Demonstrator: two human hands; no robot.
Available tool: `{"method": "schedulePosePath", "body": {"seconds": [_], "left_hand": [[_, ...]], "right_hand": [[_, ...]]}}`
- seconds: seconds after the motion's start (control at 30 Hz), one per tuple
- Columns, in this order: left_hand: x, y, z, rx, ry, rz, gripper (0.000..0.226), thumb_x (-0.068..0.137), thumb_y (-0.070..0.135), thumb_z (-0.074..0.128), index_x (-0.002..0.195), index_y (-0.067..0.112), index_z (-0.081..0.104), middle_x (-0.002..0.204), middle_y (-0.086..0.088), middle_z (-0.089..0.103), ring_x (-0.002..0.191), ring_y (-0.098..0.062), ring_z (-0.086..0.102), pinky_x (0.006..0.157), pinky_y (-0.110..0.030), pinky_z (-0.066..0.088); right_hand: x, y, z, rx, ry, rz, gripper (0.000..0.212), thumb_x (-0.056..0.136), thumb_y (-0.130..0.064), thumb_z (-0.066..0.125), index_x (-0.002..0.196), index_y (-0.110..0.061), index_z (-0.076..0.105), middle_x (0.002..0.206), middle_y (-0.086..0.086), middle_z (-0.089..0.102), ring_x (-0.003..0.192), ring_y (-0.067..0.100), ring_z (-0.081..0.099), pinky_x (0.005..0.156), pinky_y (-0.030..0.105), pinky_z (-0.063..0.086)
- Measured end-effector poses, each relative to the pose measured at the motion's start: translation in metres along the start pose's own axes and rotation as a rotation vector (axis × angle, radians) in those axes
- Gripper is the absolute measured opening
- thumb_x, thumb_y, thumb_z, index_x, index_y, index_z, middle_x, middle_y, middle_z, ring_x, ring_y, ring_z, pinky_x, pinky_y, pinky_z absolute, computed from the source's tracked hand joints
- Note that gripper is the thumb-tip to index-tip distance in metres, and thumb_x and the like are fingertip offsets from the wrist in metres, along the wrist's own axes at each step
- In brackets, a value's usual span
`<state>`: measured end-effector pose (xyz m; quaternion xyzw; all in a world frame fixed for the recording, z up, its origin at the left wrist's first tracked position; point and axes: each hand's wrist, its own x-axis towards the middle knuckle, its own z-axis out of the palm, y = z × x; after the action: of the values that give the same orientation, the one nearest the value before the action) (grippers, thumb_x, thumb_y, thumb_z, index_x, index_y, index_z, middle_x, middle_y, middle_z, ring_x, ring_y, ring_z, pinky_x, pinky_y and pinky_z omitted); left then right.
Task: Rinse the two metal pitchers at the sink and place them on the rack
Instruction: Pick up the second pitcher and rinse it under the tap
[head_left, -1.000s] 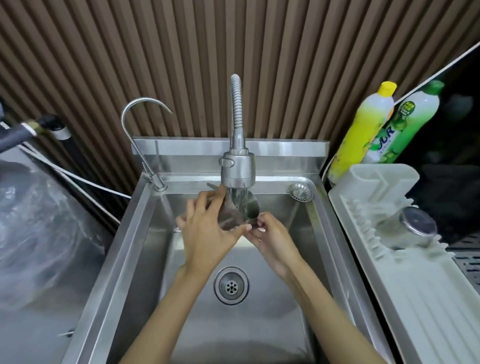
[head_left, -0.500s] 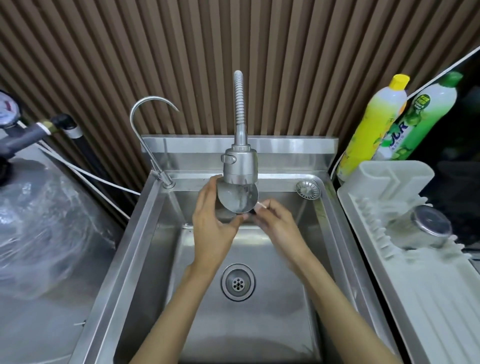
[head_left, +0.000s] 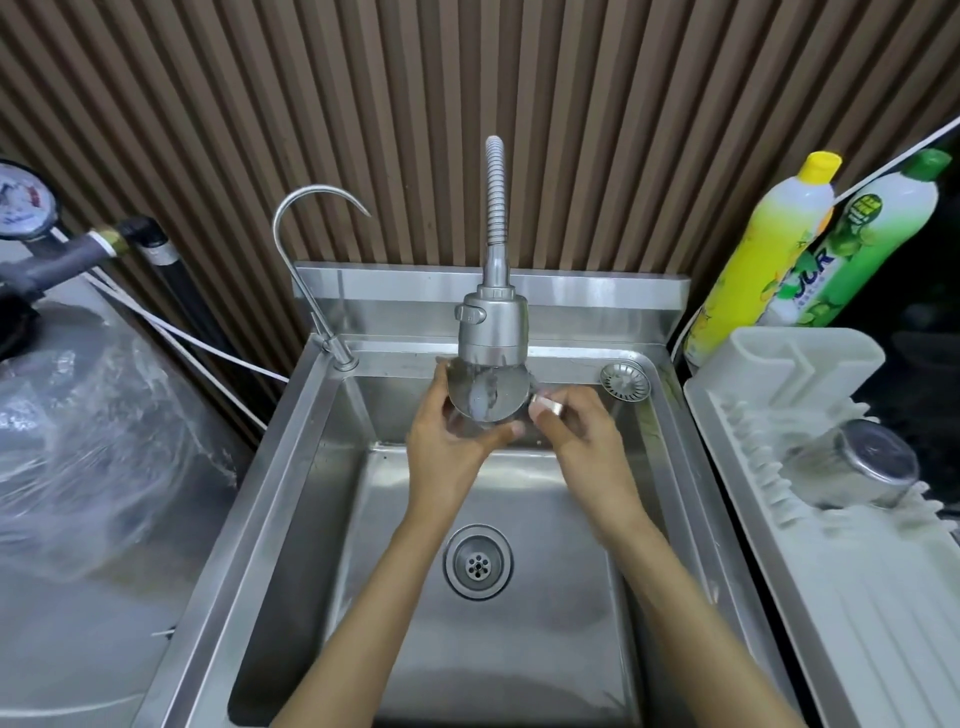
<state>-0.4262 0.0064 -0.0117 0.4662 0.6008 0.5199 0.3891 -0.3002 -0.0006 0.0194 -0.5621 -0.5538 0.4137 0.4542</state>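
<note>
A small metal pitcher (head_left: 488, 397) is held directly under the spray head of the faucet (head_left: 492, 327), its mouth facing me, water running into it. My left hand (head_left: 447, 441) wraps around its body from the left and below. My right hand (head_left: 576, 431) grips its handle on the right side. A second metal pitcher (head_left: 852, 465) lies on its side on the white drying rack (head_left: 831, 597) to the right of the sink.
The steel sink (head_left: 291, 483) has a drain (head_left: 477, 561) below my hands and a loose strainer (head_left: 625, 381) at the back right corner. A thin gooseneck tap (head_left: 311, 249) stands back left. Two soap bottles (head_left: 769, 249) stand behind the rack. Plastic-wrapped equipment (head_left: 93, 441) sits left.
The pitcher has been raised and turned upright-facing under the spray head, so its open mouth now faces me. Both hands have stayed on it.
</note>
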Motion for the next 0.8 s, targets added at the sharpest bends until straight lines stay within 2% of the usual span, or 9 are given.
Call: {"method": "schedulePosePath", "body": {"seconds": [0.1, 0.2, 0.27, 0.37, 0.5, 0.6, 0.67, 0.73, 0.8], "left_hand": [[0.002, 0.007, -0.006, 0.229, 0.066, 0.164, 0.088, 0.048, 0.013, 0.086, 0.130, 0.021, 0.052, 0.121, 0.010, 0.055, 0.109, -0.008, 0.056, 0.091, -0.001, 0.037], [-0.007, 0.016, -0.012, 0.536, 0.093, 0.159, 0.094, 0.054, 0.029, 0.084, 0.139, 0.023, 0.044, 0.127, -0.002, 0.050, 0.119, -0.021, 0.051, 0.101, -0.028, 0.042], [-0.012, 0.013, -0.012, 0.665, 0.051, 0.003, 0.097, 0.053, 0.054, 0.079, 0.139, 0.032, 0.040, 0.128, -0.002, 0.049, 0.123, -0.023, 0.047, 0.101, -0.048, 0.041], [-0.017, 0.000, -0.006, 0.512, 0.008, -0.159, 0.085, 0.044, 0.076, 0.065, 0.116, 0.033, 0.058, 0.113, -0.002, 0.063, 0.109, -0.022, 0.060, 0.094, -0.043, 0.049], [-0.016, -0.017, 0.006, 0.027, -0.040, -0.257, 0.058, 0.048, 0.045, 0.084, 0.100, 0.023, 0.069, 0.095, -0.001, 0.075, 0.090, -0.018, 0.068, 0.080, -0.021, 0.051], [-0.006, -0.016, 0.008, -0.015, 0.033, -0.065, 0.080, 0.045, 0.034, 0.086, 0.118, 0.024, 0.059, 0.109, -0.002, 0.071, 0.099, -0.021, 0.067, 0.088, -0.032, 0.053], [0.000, -0.008, 0.003, 0.149, 0.067, 0.115, 0.090, 0.050, 0.020, 0.088, 0.132, 0.016, 0.050, 0.123, -0.003, 0.063, 0.110, -0.020, 0.060, 0.094, -0.021, 0.048], [-0.002, -0.002, -0.004, 0.333, 0.065, 0.263, 0.087, 0.053, 0.017, 0.086, 0.132, 0.009, 0.050, 0.126, -0.005, 0.058, 0.114, -0.022, 0.057, 0.097, -0.017, 0.045], [-0.012, 0.001, -0.007, 0.510, 0.104, 0.274, 0.092, 0.050, 0.043, 0.080, 0.132, 0.011, 0.052, 0.120, -0.006, 0.058, 0.111, -0.024, 0.058, 0.096, -0.037, 0.049]], "right_hand": [[0.000, 0.030, 0.021, 0.542, -0.188, 0.251, 0.017, 0.089, -0.014, 0.053, 0.073, -0.016, 0.052, 0.096, 0.010, 0.054, 0.098, 0.015, 0.053, 0.103, 0.028, 0.038], [-0.005, 0.038, 0.024, 0.606, -0.224, 0.331, 0.021, 0.092, -0.015, 0.048, 0.071, -0.014, 0.050, 0.087, 0.009, 0.059, 0.091, 0.020, 0.057, 0.100, 0.034, 0.046], [-0.002, 0.032, 0.009, 0.477, -0.210, 0.357, 0.022, 0.091, -0.017, 0.051, 0.069, -0.014, 0.051, 0.082, 0.010, 0.064, 0.081, 0.022, 0.063, 0.084, 0.031, 0.054], [0.010, 0.017, -0.011, -0.021, -0.142, 0.277, 0.020, 0.086, -0.025, 0.059, 0.068, -0.016, 0.058, 0.085, 0.016, 0.070, 0.075, 0.028, 0.067, 0.072, 0.040, 0.058], [0.012, -0.001, -0.008, -0.581, -0.030, 0.007, 0.016, 0.084, -0.026, 0.058, 0.085, -0.011, 0.065, 0.095, 0.015, 0.071, 0.088, 0.033, 0.061, 0.078, 0.034, 0.045], [0.005, 0.008, 0.001, -0.075, 0.011, 0.031, 0.008, 0.085, -0.010, 0.058, 0.078, -0.009, 0.059, 0.111, 0.001, 0.069, 0.085, 0.014, 0.061, 0.075, 0.017, 0.044], [0.000, 0.023, 0.009, 0.379, -0.080, 0.179, 0.017, 0.086, -0.004, 0.055, 0.070, -0.008, 0.052, 0.109, -0.003, 0.067, 0.091, 0.006, 0.062, 0.083, 0.012, 0.047], [0.000, 0.039, 0.013, 0.666, -0.166, 0.347, 0.021, 0.087, -0.004, 0.053, 0.066, -0.008, 0.052, 0.088, 0.000, 0.065, 0.084, 0.012, 0.062, 0.092, 0.028, 0.051], [0.001, 0.042, 0.008, 0.697, -0.223, 0.427, 0.020, 0.087, -0.007, 0.054, 0.067, -0.009, 0.055, 0.070, 0.001, 0.065, 0.076, 0.017, 0.063, 0.091, 0.040, 0.052]]}}
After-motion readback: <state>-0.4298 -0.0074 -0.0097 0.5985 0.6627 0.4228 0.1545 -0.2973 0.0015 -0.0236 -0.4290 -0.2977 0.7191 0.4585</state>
